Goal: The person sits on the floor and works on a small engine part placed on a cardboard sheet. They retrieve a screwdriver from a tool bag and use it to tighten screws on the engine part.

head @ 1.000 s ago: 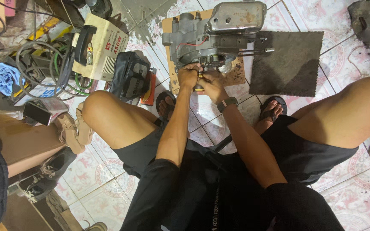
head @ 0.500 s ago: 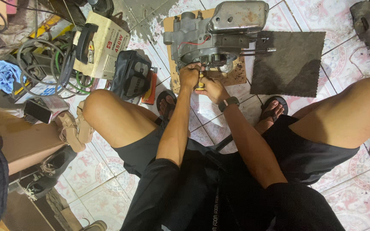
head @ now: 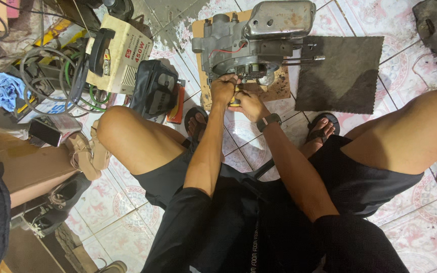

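Small engine (head: 254,43) on a wooden board (head: 274,88), directly ahead of both hands. Left hand (head: 223,90) clenched at its lower edge; right hand (head: 246,103) grasps a yellow-handled tool (head: 234,101).

At the top centre of the frame a grey metal engine block with a dented metal cover (head: 251,43) sits on a flat brown board (head: 274,88) laid on the patterned tiled floor (head: 127,222). Just right of the board lies a dark square mat (head: 340,73). The left hand (head: 223,90) and right hand (head: 246,103) meet at the engine's lower edge, touching each other. Left of the board stands a black padded bag (head: 155,93); further left, a cream boxy machine with a black handle (head: 120,53), with coiled cables (head: 46,81) beside it at upper left.
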